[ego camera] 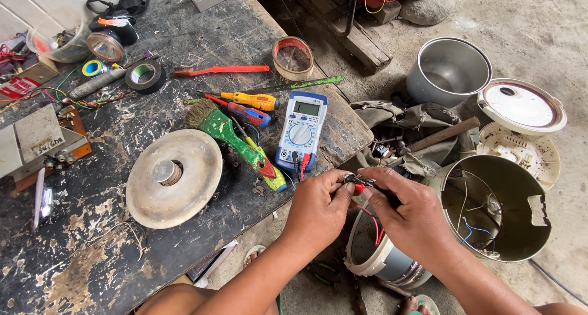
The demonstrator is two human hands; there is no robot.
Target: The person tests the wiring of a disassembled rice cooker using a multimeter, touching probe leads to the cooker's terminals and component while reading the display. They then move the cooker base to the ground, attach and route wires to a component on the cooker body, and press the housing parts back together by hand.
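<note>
both hands [367, 208] around small part [357, 181]

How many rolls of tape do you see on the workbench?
3. A black roll and a small yellow-blue roll lie near the bench's far left; a wide brown roll sits near the far right edge. More may hide in the clutter.
</note>
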